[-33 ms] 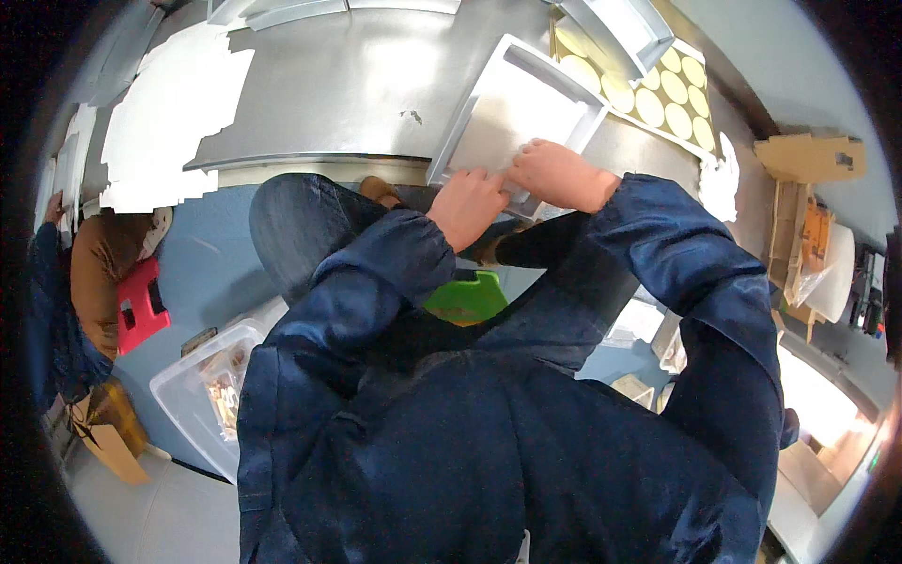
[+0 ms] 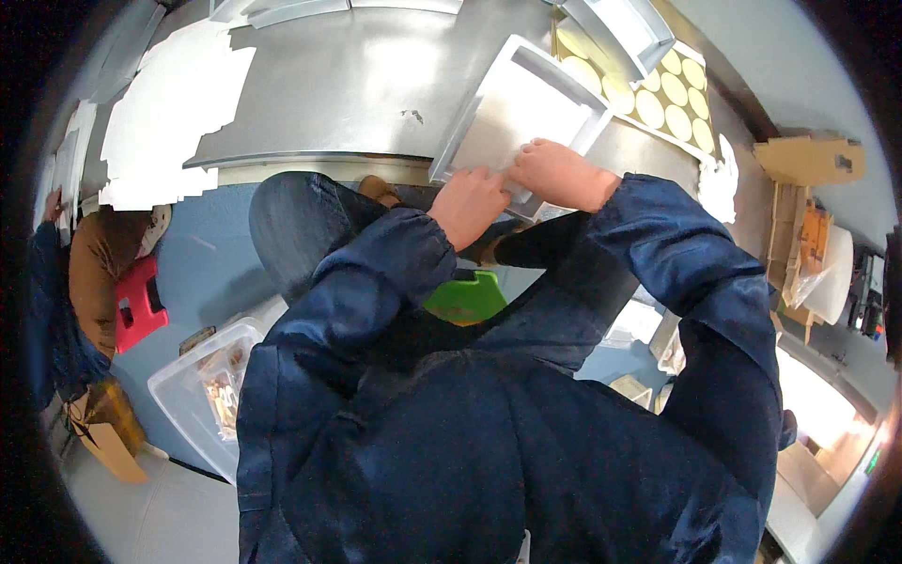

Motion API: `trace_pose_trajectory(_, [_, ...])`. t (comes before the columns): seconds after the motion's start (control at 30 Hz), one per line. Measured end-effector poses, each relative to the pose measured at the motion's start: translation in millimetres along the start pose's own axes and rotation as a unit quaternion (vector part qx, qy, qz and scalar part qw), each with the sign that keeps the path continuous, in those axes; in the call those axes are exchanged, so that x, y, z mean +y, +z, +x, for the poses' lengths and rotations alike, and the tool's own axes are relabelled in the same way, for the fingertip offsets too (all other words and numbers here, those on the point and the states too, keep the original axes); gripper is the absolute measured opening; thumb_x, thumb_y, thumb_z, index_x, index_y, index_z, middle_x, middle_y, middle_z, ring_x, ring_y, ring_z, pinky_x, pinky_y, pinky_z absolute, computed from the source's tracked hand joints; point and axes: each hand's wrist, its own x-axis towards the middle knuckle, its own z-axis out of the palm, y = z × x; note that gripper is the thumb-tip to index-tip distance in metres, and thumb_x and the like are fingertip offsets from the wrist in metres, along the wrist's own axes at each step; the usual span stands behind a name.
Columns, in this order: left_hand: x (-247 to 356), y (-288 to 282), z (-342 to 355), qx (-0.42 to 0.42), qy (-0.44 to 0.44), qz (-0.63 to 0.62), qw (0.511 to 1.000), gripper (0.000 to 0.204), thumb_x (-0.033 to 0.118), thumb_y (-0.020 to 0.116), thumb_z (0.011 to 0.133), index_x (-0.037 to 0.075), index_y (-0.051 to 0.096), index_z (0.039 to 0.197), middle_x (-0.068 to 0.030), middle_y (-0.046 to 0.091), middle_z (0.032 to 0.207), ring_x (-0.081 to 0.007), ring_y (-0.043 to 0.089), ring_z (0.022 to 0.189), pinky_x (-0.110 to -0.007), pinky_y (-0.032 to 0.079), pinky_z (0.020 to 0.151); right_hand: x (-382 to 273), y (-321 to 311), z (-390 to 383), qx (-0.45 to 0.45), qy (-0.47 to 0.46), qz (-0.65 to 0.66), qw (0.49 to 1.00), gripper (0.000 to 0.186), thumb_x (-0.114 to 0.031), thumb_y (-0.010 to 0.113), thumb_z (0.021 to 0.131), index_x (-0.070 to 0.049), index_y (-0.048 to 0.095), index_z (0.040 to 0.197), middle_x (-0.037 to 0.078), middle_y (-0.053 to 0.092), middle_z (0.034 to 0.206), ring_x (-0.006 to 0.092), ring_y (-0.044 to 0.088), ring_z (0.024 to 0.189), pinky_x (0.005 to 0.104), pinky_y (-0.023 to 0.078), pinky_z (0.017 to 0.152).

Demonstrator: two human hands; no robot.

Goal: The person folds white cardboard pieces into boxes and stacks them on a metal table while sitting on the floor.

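Observation:
A shallow, open white box lies tilted at the near edge of the metal table, its pale inside facing up. Both hands are at its near wall, close beside each other. My left hand has its fingers curled over that wall near the left corner. Just right of it, my right hand is bent inward, fingers closed on the same wall. The fingertips point into the box, and the thumbs are mostly hidden.
A sheet of round yellow stickers lies beyond the box, with another white box on it. Flat white card pieces are stacked at left. A clear plastic bin, a red stool and a co-worker's leg are lower left.

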Motion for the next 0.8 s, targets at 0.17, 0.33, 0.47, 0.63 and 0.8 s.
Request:
trace_pose_trajectory(0.17, [4,7,4,0.005,-0.01,0.005,1.0,0.008,0.011,0.056,0.073,0.012,0.063,0.077,-0.0034,0.057,0.086,-0.0208,0.057,0.083,-0.034,0.048,0.07,-1,6,-3,0.062,-0.026,-0.001,0.998,0.008,-0.012,0.058,0.071,-0.008,0.065,0.069,0.007,0.062,0.073,0.0241,0.062,0.075,0.0353,0.048,0.069])
trace_pose_trajectory(0.33, [8,9,4,0.031,-0.018,-0.002,0.999,0.007,0.011,0.057,0.074,0.012,0.064,0.076,-0.0021,0.057,0.09,-0.0195,0.058,0.083,-0.033,0.048,0.07,-21,7,-3,0.034,0.143,0.063,0.987,0.01,-0.011,0.058,0.07,-0.006,0.066,0.071,0.013,0.062,0.071,0.0285,0.063,0.072,0.0384,0.05,0.065])
trace_pose_trajectory(0.47, [8,14,8,0.033,-0.016,0.007,0.999,0.008,0.011,0.057,0.075,0.012,0.064,0.078,-0.0021,0.057,0.091,-0.0194,0.058,0.083,-0.033,0.049,0.07,-16,16,-8,0.035,0.083,0.048,0.995,0.01,-0.01,0.057,0.07,-0.005,0.066,0.071,0.015,0.062,0.07,0.0307,0.064,0.07,0.0397,0.051,0.064])
trace_pose_trajectory(0.63, [8,11,5,0.023,0.008,-0.013,1.0,0.014,0.013,0.058,0.074,0.014,0.067,0.086,-0.003,0.056,0.089,-0.0198,0.057,0.087,-0.033,0.049,0.07,-27,9,-9,0.019,0.156,0.099,0.983,0.01,-0.011,0.056,0.071,-0.006,0.065,0.072,0.013,0.062,0.074,0.0304,0.063,0.074,0.0386,0.051,0.066])
trace_pose_trajectory(0.8, [1,10,-2,0.037,0.024,-0.05,0.998,0.018,0.013,0.057,0.075,0.018,0.068,0.089,-0.0033,0.055,0.087,-0.0205,0.056,0.088,-0.034,0.049,0.07,-22,7,-20,0.058,0.102,0.13,0.984,0.008,-0.01,0.054,0.072,-0.006,0.06,0.075,0.009,0.06,0.082,0.0286,0.06,0.084,0.0374,0.05,0.07])
